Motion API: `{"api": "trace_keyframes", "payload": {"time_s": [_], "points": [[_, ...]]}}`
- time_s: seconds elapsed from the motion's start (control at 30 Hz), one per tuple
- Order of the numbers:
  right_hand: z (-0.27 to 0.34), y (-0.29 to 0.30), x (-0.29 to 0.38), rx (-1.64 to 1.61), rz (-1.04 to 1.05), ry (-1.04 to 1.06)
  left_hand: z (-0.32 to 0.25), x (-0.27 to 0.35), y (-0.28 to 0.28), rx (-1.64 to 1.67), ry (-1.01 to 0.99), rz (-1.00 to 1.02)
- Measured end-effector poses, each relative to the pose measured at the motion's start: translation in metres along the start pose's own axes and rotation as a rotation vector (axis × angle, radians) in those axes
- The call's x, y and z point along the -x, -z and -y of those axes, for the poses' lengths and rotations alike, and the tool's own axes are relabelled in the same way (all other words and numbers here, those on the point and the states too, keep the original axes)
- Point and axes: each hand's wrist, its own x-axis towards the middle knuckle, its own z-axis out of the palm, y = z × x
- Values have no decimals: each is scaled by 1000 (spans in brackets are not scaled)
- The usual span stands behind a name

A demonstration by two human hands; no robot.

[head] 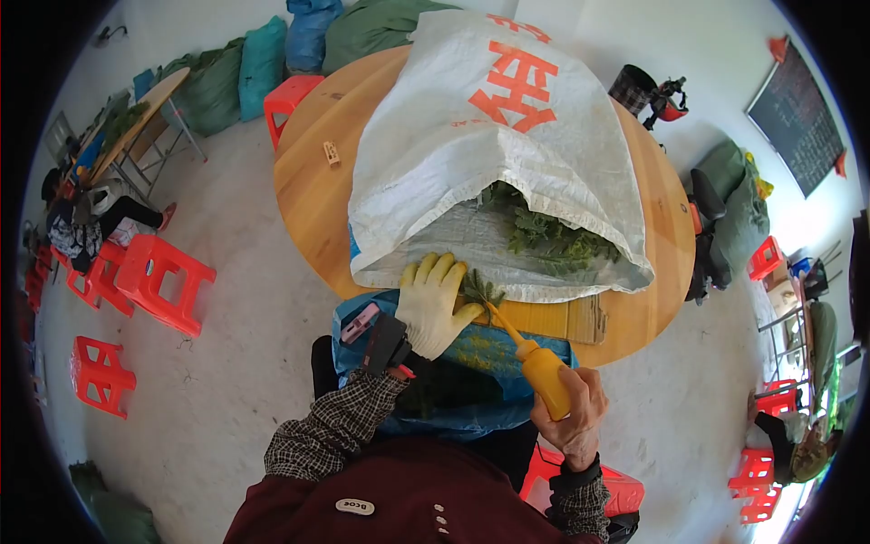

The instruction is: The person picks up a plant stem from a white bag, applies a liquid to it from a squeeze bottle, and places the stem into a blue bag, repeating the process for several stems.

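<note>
My left hand (432, 306), in a pale glove with yellow-stained fingertips, lies palm down with fingers apart at the near edge of the round wooden table (312, 204). Beside its thumb is a small green sprig (481, 291). My right hand (576, 415), bare, grips a yellow squeeze bottle (547, 381) whose long nozzle tip meets the sprig. Under the sprig is a piece of yellow-topped cardboard (544, 319). A large white woven sack (435, 149) lies open toward me, with green fern-like foliage (557, 238) inside. Blue plastic sheeting (476, 425) covers my lap.
A small printed block (332, 154) lies on the table's left side. Red plastic stools (166, 279) stand at left, with others near my right side. Full green sacks (211, 95) line the wall. A seated person (75, 224) is at far left, another (795, 442) at far right.
</note>
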Motion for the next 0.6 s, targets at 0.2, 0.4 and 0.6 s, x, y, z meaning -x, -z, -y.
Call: {"api": "trace_keyframes", "payload": {"time_s": [0.2, 0.4, 0.6], "points": [[5, 5, 14, 0, -7, -70, 1, 1, -1, -13, -10, -14], [11, 5, 26, -15, -15, -114, 0, 1, 0, -11, 3, 5], [10, 5, 36, -13, -61, -114, 1, 1, -1, -19, -4, -1]]}}
